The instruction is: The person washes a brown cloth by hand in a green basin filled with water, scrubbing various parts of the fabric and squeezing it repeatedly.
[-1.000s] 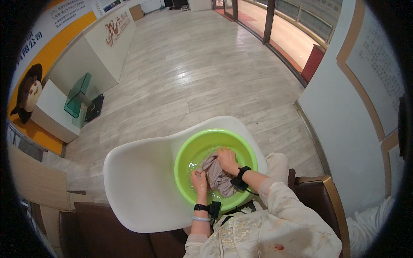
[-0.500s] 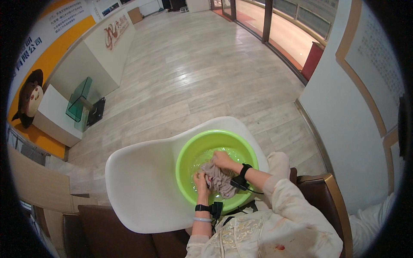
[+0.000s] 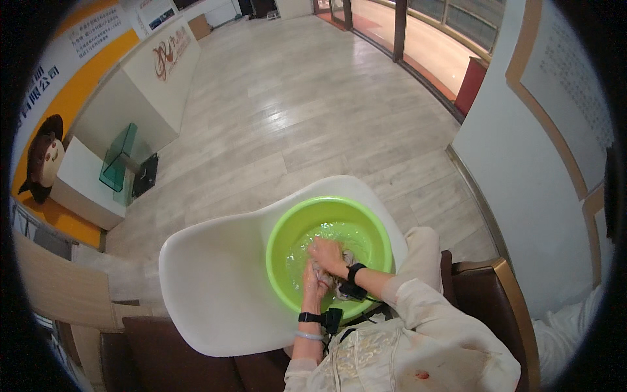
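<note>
A bright green basin with shallow, rippling water stands on a white chair's seat. Inside it, a wet greyish-pink cloth is bunched up, partly hidden by my hands and the right wrist. My left hand is closed round the cloth's left side. Over the top lies my right hand, its fingers curled onto the same cloth, close against the left hand. Both wrists carry black straps with small black boxes; a pale bangle circles my left forearm.
The white moulded chair stretches left of the basin. A brown padded seat is below it, and a brown chair with a wooden edge is at my right. Grey plank floor lies ahead; a white counter stands far left.
My right hand has moved down and left onto the left hand. The cloth, spread wider before, is now gathered between them and more hidden.
</note>
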The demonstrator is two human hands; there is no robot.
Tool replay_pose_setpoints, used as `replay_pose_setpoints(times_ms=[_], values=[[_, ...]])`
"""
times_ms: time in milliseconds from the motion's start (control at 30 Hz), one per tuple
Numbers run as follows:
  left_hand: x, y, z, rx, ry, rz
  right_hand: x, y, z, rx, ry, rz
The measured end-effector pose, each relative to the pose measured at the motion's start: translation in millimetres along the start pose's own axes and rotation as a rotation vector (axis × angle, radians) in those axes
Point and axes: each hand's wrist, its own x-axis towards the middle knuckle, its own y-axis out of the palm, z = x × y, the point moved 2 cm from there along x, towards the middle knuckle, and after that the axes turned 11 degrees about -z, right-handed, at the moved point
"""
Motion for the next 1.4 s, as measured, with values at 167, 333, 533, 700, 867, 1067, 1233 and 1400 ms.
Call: replay_pose_setpoints(times_ms=[167, 333, 533, 700, 867, 1067, 1233, 1400], values=[[11.5, -19.9, 8.8, -0.173, -0.084, 0.039, -36.2, 2.5, 27.7, 0.046, -0.353, -0.037], [4.0, -3.9, 3.5, 0.019, -0.061, -0.009, -24.8, 13.4, 5.3, -0.274, -0.488, 0.164], [-12.9, 15.5, -8.0, 0.054, 0.020, -0.073, -29.1, -5.7, 32.1, 0.028, -0.464, -0.034], [-11.1, 9.8, -1.1, 0.047, -0.016, -0.097, -26.8, -3.6, 16.7, 0.002, -0.467, 0.072], [-3.1, 0.4, 0.9, -0.136, -0.004, -0.016, -12.7, 6.4, 8.6, -0.138, -0.401, -0.022], [18.4, -22.7, 8.0, 0.180, -0.142, 0.123, -21.7, 22.9, -17.5, -0.094, -0.479, 0.002], [-10.2, 7.3, -21.0, 0.216, 0.337, -0.122, 36.1, -26.3, -31.2, -0.078, 0.069, -0.150], [-26.0, 12.9, -36.8, 0.837, 0.835, -0.447, 35.6, -55.7, -15.6, -0.304, 0.009, 0.025]])
